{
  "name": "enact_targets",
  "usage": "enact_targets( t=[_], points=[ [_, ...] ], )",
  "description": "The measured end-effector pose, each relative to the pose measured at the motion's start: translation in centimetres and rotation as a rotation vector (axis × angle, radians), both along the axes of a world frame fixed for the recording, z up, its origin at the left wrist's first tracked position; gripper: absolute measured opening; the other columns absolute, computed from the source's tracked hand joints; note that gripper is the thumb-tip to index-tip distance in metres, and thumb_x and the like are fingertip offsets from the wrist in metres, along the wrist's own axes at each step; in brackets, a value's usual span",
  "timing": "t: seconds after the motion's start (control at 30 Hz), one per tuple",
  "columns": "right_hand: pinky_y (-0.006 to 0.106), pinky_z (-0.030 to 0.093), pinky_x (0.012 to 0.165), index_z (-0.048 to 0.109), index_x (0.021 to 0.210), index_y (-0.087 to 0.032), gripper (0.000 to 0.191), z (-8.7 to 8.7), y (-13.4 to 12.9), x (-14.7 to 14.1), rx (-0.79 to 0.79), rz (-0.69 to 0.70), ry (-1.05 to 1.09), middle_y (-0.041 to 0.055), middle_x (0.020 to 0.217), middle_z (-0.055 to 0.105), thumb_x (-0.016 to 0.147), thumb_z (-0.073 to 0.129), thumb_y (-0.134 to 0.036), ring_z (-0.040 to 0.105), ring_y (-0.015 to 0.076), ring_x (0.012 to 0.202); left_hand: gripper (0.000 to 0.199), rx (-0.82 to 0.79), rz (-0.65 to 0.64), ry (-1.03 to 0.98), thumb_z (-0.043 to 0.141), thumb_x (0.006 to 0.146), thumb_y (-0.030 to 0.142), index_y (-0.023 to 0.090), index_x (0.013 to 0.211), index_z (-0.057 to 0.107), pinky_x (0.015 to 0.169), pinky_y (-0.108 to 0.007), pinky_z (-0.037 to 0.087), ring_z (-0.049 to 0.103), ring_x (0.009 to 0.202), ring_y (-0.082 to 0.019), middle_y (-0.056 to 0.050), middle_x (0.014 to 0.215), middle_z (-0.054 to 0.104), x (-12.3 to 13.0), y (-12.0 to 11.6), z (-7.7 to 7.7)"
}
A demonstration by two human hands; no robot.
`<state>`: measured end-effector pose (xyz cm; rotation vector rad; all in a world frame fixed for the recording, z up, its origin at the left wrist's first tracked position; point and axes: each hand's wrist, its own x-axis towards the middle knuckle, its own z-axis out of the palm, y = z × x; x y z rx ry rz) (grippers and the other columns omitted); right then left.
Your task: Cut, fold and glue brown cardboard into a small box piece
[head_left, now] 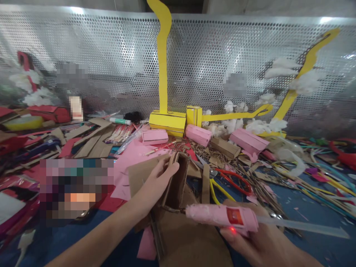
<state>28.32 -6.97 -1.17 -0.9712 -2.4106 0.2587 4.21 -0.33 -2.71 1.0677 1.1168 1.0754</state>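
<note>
Holding the small brown box (182, 180), our left hand (158, 181) was closed on its left wall. Our right hand (260, 237) was wrapped around the pink glue gun (205, 214), where a red light (233, 230) glowed. The box was just right of our left hand, and ahead and left of our right. The gun's tip was by the box's near end, but we couldn't tell if they touched. Red-handled scissors (224, 171) lay right of the box.

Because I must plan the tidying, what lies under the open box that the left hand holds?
Flat brown cardboard shows past the near end of the box; whatever is directly beneath it is hidden.
</note>
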Motion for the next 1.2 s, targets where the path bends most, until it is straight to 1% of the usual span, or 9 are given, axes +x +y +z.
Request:
enact_targets(
  t=[0.1, 0.17, 0.33, 0.43, 0.6, 0.77, 0.93, 1.07, 1.2],
  points=[
    [0.021, 0.04, 0.049, 0.052, 0.072, -0.022, 0.033, -0.3, 0.1, 0.0, -0.005, 0.004, 0.012, -0.0028, 0.063, 0.06, 0.101, 0.048, -0.037, 0.055, 0.0107, 0.05, 0.058, 0.004, 0.009, 0.0, 0.067, 0.088, 0.054, 0.029, 0.139, 0.057, 0.106, -0.046, 0.048, 0.06, 0.128, -0.032, -0.009, 0.137, 0.066, 0.0, -0.1, 0.1],
    [0.021, 0.039, 0.048, 0.052, 0.072, -0.022, 0.031, -0.4, 0.1, 0.1, -0.015, -0.009, -0.006, -0.0032, 0.062, 0.059, 0.1, 0.05, -0.035, 0.054, 0.0106, 0.049, 0.057, 0.011, 0.012, -0.005, 0.067, 0.088, 0.053, 0.029, 0.138, 0.058, 0.106, -0.045, 0.048, 0.059, 0.13, -0.032, -0.009, 0.137, 0.066, 0.0, -0.1, 0.1],
    [0.02, 0.04, 0.046, 0.058, 0.078, -0.022, 0.015, -0.2, 0.1, 0.6, -0.03, -0.042, -0.041, -0.0038, 0.061, 0.062, 0.092, 0.054, -0.024, 0.057, 0.0109, 0.048, 0.057, 0.006, 0.026, -0.018, 0.069, 0.085, 0.054, 0.029, 0.136, 0.061, 0.102, -0.043, 0.052, 0.064, 0.123, -0.032, -0.009, 0.132, 0.069, -0.1, -0.1, -0.1],
    [0.019, 0.043, 0.048, 0.061, 0.079, -0.023, 0.014, 0.0, 0.1, 0.8, -0.041, -0.04, -0.057, -0.0033, 0.063, 0.064, 0.092, 0.054, -0.023, 0.058, 0.0115, 0.05, 0.061, 0.007, 0.036, -0.029, 0.072, 0.082, 0.055, 0.029, 0.136, 0.061, 0.099, -0.042, 0.054, 0.066, 0.119, -0.032, -0.008, 0.13, 0.071, -0.2, -0.1, -0.2],
    [0.018, 0.049, 0.053, 0.068, 0.092, -0.023, 0.016, 0.3, 0.1, 0.8, -0.088, -0.021, -0.079, 0.0002, 0.077, 0.074, 0.093, 0.053, -0.024, 0.066, 0.0135, 0.059, 0.062, -0.018, 0.026, -0.034, 0.07, 0.083, 0.056, 0.028, 0.138, 0.059, 0.099, -0.042, 0.053, 0.067, 0.118, -0.031, -0.009, 0.129, 0.071, -0.1, -0.1, -0.1],
    [0.02, 0.045, 0.044, 0.064, 0.073, -0.021, 0.022, 0.2, 0.0, 0.9, -0.057, -0.073, -0.045, -0.0013, 0.058, 0.065, 0.092, 0.054, -0.028, 0.058, 0.0125, 0.046, 0.062, -0.02, 0.029, -0.045, 0.07, 0.084, 0.055, 0.029, 0.138, 0.059, 0.1, -0.042, 0.053, 0.067, 0.118, -0.031, -0.009, 0.129, 0.071, -0.1, -0.2, 0.0],
    [0.02, 0.05, 0.048, 0.073, 0.085, -0.023, 0.024, 0.1, 0.1, 1.1, -0.074, -0.088, -0.073, 0.0, 0.064, 0.072, 0.095, 0.051, -0.027, 0.063, 0.0146, 0.051, 0.059, -0.005, 0.024, -0.032, 0.07, 0.084, 0.055, 0.03, 0.136, 0.06, 0.097, -0.042, 0.055, 0.067, 0.117, -0.031, -0.008, 0.128, 0.071, -0.2, -0.2, -0.1],
    [0.023, 0.054, 0.052, 0.076, 0.092, -0.025, 0.031, -0.3, 0.4, 1.3, -0.072, -0.133, -0.063, 0.0011, 0.068, 0.075, 0.099, 0.046, -0.032, 0.066, 0.0171, 0.053, 0.055, -0.001, 0.015, -0.02, 0.068, 0.086, 0.052, 0.03, 0.136, 0.059, 0.105, -0.042, 0.05, 0.062, 0.126, -0.03, -0.007, 0.135, 0.067, 0.0, -0.1, 0.0],
    [0.026, 0.06, 0.064, 0.074, 0.113, -0.027, 0.032, -0.8, 0.6, 1.3, -0.087, -0.188, -0.033, 0.0031, 0.088, 0.08, 0.1, 0.047, -0.036, 0.073, 0.0208, 0.07, 0.056, -0.011, 0.011, -0.017, 0.069, 0.087, 0.05, 0.03, 0.137, 0.058, 0.112, -0.044, 0.043, 0.059, 0.13, -0.03, -0.007, 0.139, 0.065, 0.2, -0.1, 0.3]
  ],
)
